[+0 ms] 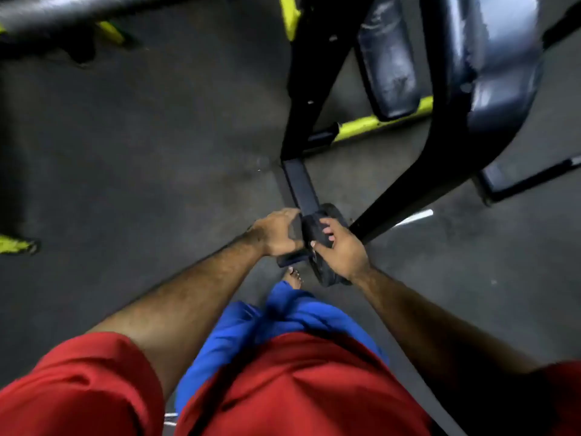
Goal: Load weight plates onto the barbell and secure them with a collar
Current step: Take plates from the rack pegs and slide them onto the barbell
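Observation:
A small black weight plate [328, 276] stands on edge at the low end of a black machine frame, just ahead of my legs. My right hand [344, 248] grips its rim from the right, fingers curled over the top. My left hand [276, 231] is closed against the plate's left side. A short dark peg [287, 260] sticks out under that hand; the frame does not show whether the plate sits on it. A thick grey bar [78, 9] crosses the top left corner, blurred. No collar is visible.
The black frame [300, 184] rises from the plate toward the top, with a worn dark pad [388, 64] and yellow-green rails [371, 124] behind it. Dark rubber floor [141, 152] spreads left. My bare foot [294, 276] and blue trousers are directly below the plate.

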